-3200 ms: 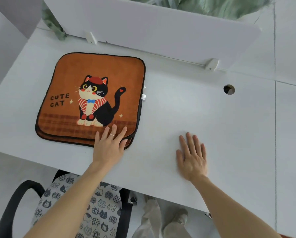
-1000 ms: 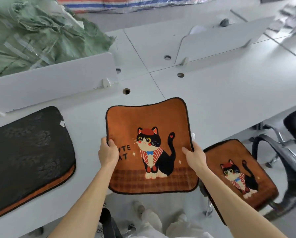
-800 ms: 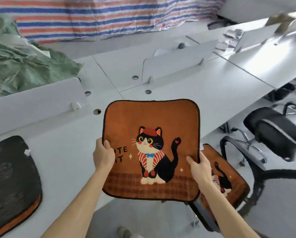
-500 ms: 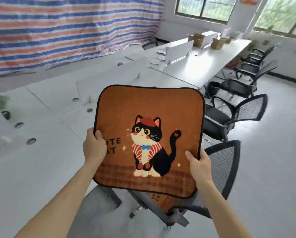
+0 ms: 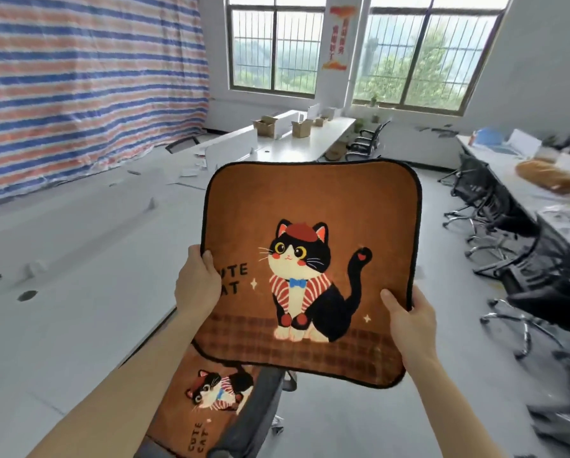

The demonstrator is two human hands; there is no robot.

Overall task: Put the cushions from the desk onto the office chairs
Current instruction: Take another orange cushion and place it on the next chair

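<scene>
Setting: open office. White counter [image 5: 78,292] runs along the left of the hands, with a striped tarpaulin [image 5: 78,77] on the wall beyond it. Barred windows [image 5: 343,51] are far ahead and cardboard boxes [image 5: 265,127] sit on a distant surface.

Item 1, held cushion [image 5: 310,226]: orange-brown with black piping, a cat print and "CUTE CAT" lettering. It is raised in the air between both hands, printed face toward the camera and slightly tilted. It touches neither a chair nor the counter. Status: in transit.

Left hand [image 5: 196,282]: grips the cushion's left edge, thumb curled over the printed face, fingers hidden behind.

Right hand [image 5: 409,320]: grips the lower right edge, thumb lying on the face, fingers out of sight behind.

Item 2, second cushion [image 5: 191,421]: same print, lying flat on the seat directly below the hands. Its far end is covered by the held one. Status: placed.

Item 3, near chair [image 5: 254,414]: only a dark arm shows, below and between the hands. It carries item 2.

Item 4, office chairs [image 5: 541,279]: black mesh, well to the right of the right hand. They are blurred and no cushion is visible on them. Judged the likely places for item 1.

Progress, as a judgement: at least one chair is served and one cushion is off the counter but not yet set down. The counter stretch beside the left hand shows no cushion. Whether others wait out of view cannot be told. Remaining work is to carry item 1 to an unserved seat and lay it flat.
</scene>
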